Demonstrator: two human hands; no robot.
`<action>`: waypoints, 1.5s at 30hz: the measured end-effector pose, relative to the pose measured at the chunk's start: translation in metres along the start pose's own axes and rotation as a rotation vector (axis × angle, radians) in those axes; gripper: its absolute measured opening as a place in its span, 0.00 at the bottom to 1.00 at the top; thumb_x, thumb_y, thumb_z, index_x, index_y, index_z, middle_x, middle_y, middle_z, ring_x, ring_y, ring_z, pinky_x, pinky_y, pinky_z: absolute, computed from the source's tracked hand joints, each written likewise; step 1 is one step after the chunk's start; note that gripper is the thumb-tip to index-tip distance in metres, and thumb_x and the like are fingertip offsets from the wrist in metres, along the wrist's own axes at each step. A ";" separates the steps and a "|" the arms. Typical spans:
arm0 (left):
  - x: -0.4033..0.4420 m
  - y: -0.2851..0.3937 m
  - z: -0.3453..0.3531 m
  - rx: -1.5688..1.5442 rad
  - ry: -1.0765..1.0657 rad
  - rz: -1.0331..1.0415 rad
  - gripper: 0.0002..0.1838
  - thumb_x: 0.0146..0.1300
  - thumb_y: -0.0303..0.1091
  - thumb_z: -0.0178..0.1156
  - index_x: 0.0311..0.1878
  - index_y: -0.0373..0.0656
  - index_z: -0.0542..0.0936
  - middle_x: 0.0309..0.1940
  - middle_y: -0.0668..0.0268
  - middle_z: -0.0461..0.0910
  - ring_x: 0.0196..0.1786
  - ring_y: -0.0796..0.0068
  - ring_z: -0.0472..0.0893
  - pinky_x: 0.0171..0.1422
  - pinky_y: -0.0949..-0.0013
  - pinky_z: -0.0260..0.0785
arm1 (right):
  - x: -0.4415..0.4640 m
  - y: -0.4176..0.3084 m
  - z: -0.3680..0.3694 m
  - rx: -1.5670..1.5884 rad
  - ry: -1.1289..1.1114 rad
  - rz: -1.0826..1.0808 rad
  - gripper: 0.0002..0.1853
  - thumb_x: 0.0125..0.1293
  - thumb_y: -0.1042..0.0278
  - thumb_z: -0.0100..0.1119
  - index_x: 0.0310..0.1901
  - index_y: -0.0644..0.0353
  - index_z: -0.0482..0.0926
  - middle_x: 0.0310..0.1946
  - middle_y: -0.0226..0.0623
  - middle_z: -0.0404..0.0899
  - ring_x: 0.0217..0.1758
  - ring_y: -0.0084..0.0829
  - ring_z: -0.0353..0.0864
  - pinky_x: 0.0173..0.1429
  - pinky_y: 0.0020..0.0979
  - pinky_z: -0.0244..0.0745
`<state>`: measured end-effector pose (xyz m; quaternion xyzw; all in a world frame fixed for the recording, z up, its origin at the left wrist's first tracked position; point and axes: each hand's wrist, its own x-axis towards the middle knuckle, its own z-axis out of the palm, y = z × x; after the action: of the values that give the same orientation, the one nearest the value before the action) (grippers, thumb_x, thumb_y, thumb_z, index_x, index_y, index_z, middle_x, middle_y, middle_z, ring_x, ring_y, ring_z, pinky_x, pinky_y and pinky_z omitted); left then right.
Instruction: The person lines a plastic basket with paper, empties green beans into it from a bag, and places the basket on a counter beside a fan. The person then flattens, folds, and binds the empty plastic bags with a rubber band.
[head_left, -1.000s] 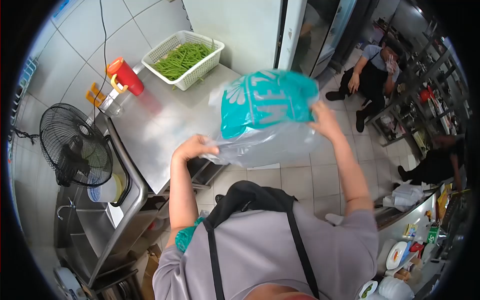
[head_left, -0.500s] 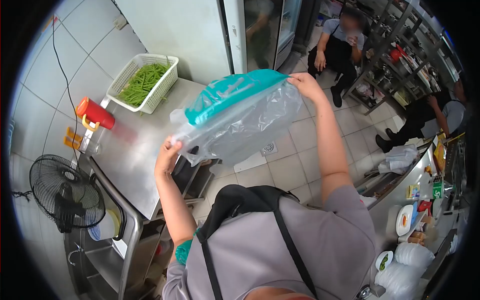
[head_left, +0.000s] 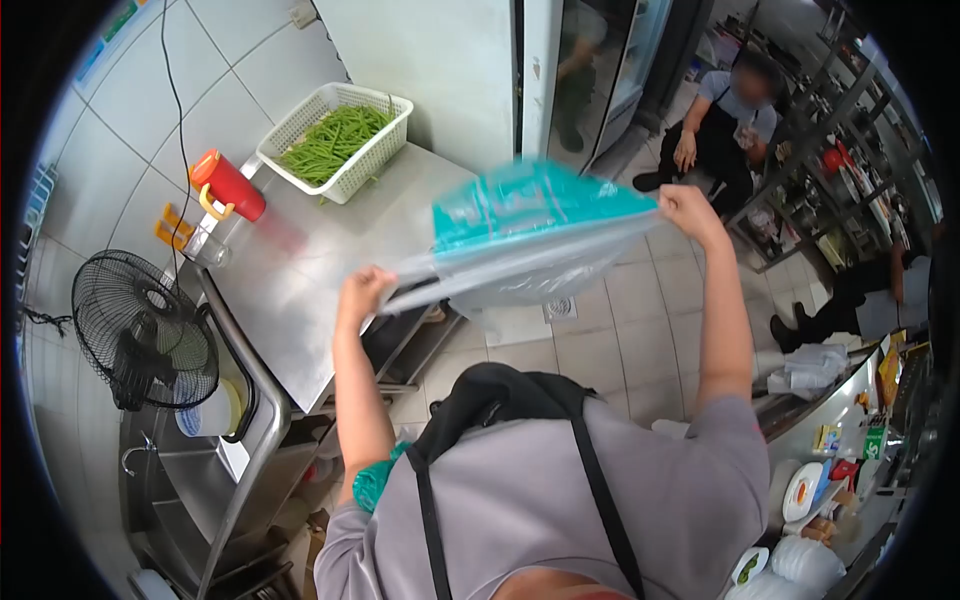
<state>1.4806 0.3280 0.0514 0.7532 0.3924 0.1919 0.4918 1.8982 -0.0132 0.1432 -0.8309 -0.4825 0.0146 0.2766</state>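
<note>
Stretched between my two hands is a plastic bag, clear below, with a teal plastic part along its top. My left hand is closed on one end of its edge, over the front of the steel table. The opposite end is gripped by my right hand, higher up and over the floor. Motion blurs the middle of the plastic, and whether the teal and clear parts are one piece I cannot tell.
On the steel table stand a white basket of green beans and a red tumbler. A black fan is at the left, above a sink. Two people sit at the right, near shelving.
My hands have spread farther apart and pulled the bag's edge taut. The surroundings have shifted in view as my head turned.
</note>
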 end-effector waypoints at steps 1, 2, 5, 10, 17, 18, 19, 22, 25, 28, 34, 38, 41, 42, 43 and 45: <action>-0.004 -0.005 0.010 -0.036 -0.094 -0.088 0.15 0.53 0.41 0.64 0.20 0.42 0.73 0.11 0.77 0.64 0.13 0.86 0.59 0.16 0.77 0.48 | 0.000 -0.001 -0.001 0.018 0.084 0.009 0.06 0.52 0.76 0.54 0.24 0.65 0.67 0.21 0.37 0.68 0.24 0.26 0.67 0.32 0.27 0.64; 0.002 -0.010 0.012 0.018 -0.189 -0.160 0.17 0.51 0.44 0.65 0.25 0.39 0.75 0.15 0.71 0.70 0.18 0.81 0.66 0.22 0.75 0.56 | -0.005 0.000 0.001 0.042 0.151 0.035 0.06 0.52 0.75 0.54 0.25 0.65 0.67 0.21 0.36 0.68 0.24 0.26 0.67 0.31 0.27 0.63; 0.006 -0.024 0.007 0.312 -0.448 -0.117 0.30 0.45 0.51 0.67 0.41 0.31 0.75 0.32 0.55 0.77 0.39 0.65 0.76 0.45 0.68 0.65 | 0.018 -0.061 0.009 0.282 0.591 0.166 0.05 0.55 0.73 0.52 0.29 0.63 0.68 0.23 0.40 0.70 0.26 0.33 0.71 0.33 0.31 0.66; -0.024 0.130 0.054 0.025 -0.176 0.586 0.57 0.36 0.51 0.72 0.66 0.35 0.52 0.65 0.45 0.53 0.69 0.57 0.50 0.70 0.64 0.42 | 0.028 -0.213 0.070 0.465 0.401 -0.175 0.06 0.52 0.73 0.49 0.32 0.63 0.65 0.26 0.52 0.70 0.33 0.54 0.72 0.37 0.43 0.67; -0.019 0.131 0.075 -0.650 -0.220 0.487 0.29 0.62 0.37 0.54 0.62 0.34 0.59 0.54 0.51 0.70 0.56 0.66 0.70 0.62 0.64 0.59 | 0.040 -0.206 0.036 0.699 0.045 -0.388 0.25 0.51 0.63 0.64 0.51 0.59 0.70 0.49 0.33 0.68 0.51 0.26 0.70 0.51 0.31 0.68; -0.022 0.128 0.064 -0.714 -0.223 0.479 0.28 0.62 0.37 0.53 0.62 0.34 0.60 0.54 0.51 0.71 0.57 0.65 0.70 0.62 0.63 0.59 | 0.055 -0.172 0.024 0.609 0.082 -0.416 0.27 0.50 0.63 0.65 0.53 0.59 0.69 0.51 0.34 0.67 0.52 0.27 0.70 0.53 0.32 0.67; -0.023 0.127 0.058 -0.780 -0.223 0.481 0.28 0.62 0.38 0.53 0.61 0.33 0.60 0.53 0.51 0.71 0.57 0.65 0.70 0.62 0.62 0.59 | 0.064 -0.142 0.018 0.512 0.123 -0.451 0.30 0.49 0.64 0.66 0.55 0.59 0.68 0.53 0.34 0.67 0.54 0.29 0.69 0.54 0.34 0.66; -0.014 0.123 0.049 -0.946 -0.203 0.461 0.32 0.63 0.44 0.50 0.63 0.33 0.56 0.56 0.48 0.67 0.58 0.58 0.69 0.63 0.58 0.59 | 0.061 -0.103 0.038 0.842 -0.250 -0.546 0.21 0.50 0.66 0.65 0.46 0.62 0.75 0.47 0.35 0.72 0.50 0.29 0.72 0.55 0.30 0.64; 0.001 0.108 0.040 -1.060 -0.231 0.366 0.33 0.65 0.47 0.47 0.64 0.34 0.53 0.58 0.49 0.65 0.59 0.57 0.67 0.62 0.57 0.60 | 0.060 -0.099 0.042 0.908 -0.686 -0.694 0.11 0.51 0.69 0.64 0.37 0.64 0.80 0.39 0.35 0.77 0.46 0.27 0.74 0.52 0.27 0.65; 0.009 0.092 0.022 -1.109 -0.268 0.281 0.29 0.66 0.43 0.45 0.63 0.33 0.57 0.59 0.52 0.65 0.59 0.61 0.68 0.62 0.60 0.60 | 0.059 -0.078 0.030 0.884 -0.339 -0.321 0.06 0.54 0.73 0.61 0.34 0.63 0.80 0.39 0.33 0.76 0.43 0.22 0.74 0.46 0.22 0.66; 0.026 0.104 0.034 -0.995 -0.122 0.275 0.26 0.66 0.45 0.46 0.60 0.34 0.64 0.54 0.57 0.70 0.58 0.68 0.69 0.63 0.65 0.58 | 0.051 -0.111 -0.006 0.735 -0.132 -0.513 0.24 0.53 0.70 0.55 0.55 0.57 0.69 0.50 0.32 0.67 0.48 0.25 0.67 0.51 0.26 0.61; 0.054 0.107 0.049 -0.703 0.408 0.423 0.29 0.61 0.39 0.55 0.61 0.32 0.60 0.56 0.55 0.65 0.57 0.65 0.66 0.62 0.66 0.57 | 0.059 -0.129 -0.002 0.393 -0.413 -0.292 0.19 0.49 0.73 0.59 0.46 0.57 0.74 0.34 0.29 0.71 0.35 0.21 0.68 0.42 0.24 0.64; 0.030 0.130 0.073 -0.004 0.922 0.732 0.27 0.53 0.31 0.62 0.54 0.33 0.63 0.47 0.54 0.66 0.51 0.60 0.67 0.56 0.65 0.59 | 0.056 -0.114 0.005 0.610 -0.233 -0.173 0.09 0.50 0.73 0.62 0.34 0.60 0.75 0.23 0.25 0.72 0.26 0.16 0.69 0.31 0.20 0.65; 0.013 0.137 0.081 0.076 0.949 0.886 0.21 0.52 0.30 0.63 0.48 0.33 0.68 0.41 0.55 0.69 0.46 0.60 0.69 0.52 0.65 0.61 | 0.047 -0.110 -0.003 0.712 -0.118 -0.075 0.08 0.52 0.73 0.61 0.33 0.60 0.74 0.24 0.26 0.73 0.26 0.16 0.70 0.30 0.20 0.65; -0.005 0.131 0.092 0.063 0.699 0.918 0.15 0.52 0.30 0.61 0.41 0.35 0.70 0.36 0.56 0.70 0.41 0.61 0.69 0.46 0.65 0.61 | 0.036 -0.104 -0.011 0.813 0.000 0.024 0.07 0.53 0.72 0.61 0.33 0.60 0.74 0.24 0.26 0.74 0.26 0.15 0.70 0.29 0.19 0.65; -0.028 0.112 0.119 0.040 0.276 0.979 0.08 0.54 0.32 0.57 0.26 0.38 0.72 0.24 0.60 0.70 0.30 0.62 0.68 0.35 0.65 0.58 | 0.010 -0.082 -0.024 0.811 0.332 0.092 0.06 0.55 0.69 0.60 0.31 0.59 0.74 0.24 0.26 0.75 0.26 0.14 0.71 0.26 0.16 0.62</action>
<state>1.5888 0.2125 0.1010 0.8257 0.0585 0.4901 0.2731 1.8453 0.0152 0.2042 -0.6669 -0.3491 0.0817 0.6533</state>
